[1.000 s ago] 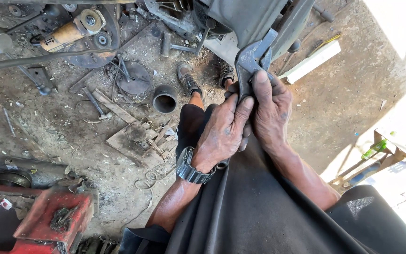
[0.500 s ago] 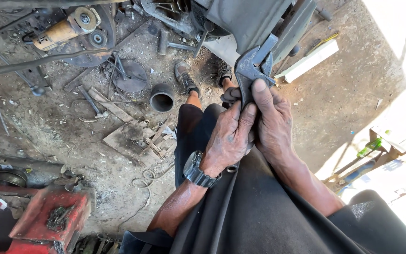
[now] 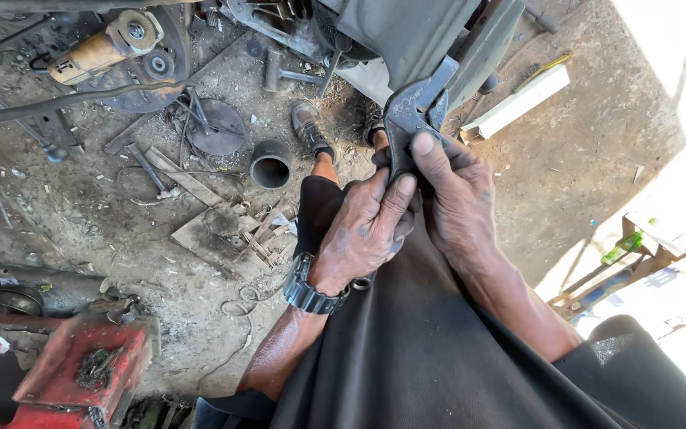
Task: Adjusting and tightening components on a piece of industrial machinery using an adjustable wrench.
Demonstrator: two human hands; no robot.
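Head view, the only one. Both hands meet on a dark adjustable wrench (image 3: 411,111), held up in front of the person, over their legs. Left hand (image 3: 363,230), with a black wristwatch (image 3: 308,287), is clenched around the lower handle, fingers curled toward the right. Right hand (image 3: 458,199) grasps the handle from the other side, its thumb pressed up along the shank just under the head.

Key relation: the wrench's long axis runs up and slightly right from the hands, away from the person, and the head sits right beyond the right thumb. Right hand is the nearer to the head; left sits lower on the handle. The head meets the edge of a grey metal body (image 3: 406,36) overhead; cannot tell whether its opening bites on anything.

Hidden: the handle's lower end, buried under both palms and a dark cloth (image 3: 438,349) across the lap. The metal body is cut off at the top.

Around: dirt floor (image 3: 81,214), short black pipe (image 3: 271,164) beside a shoe (image 3: 309,127), angle grinder (image 3: 105,48) top left, red metal box (image 3: 81,365) bottom left.
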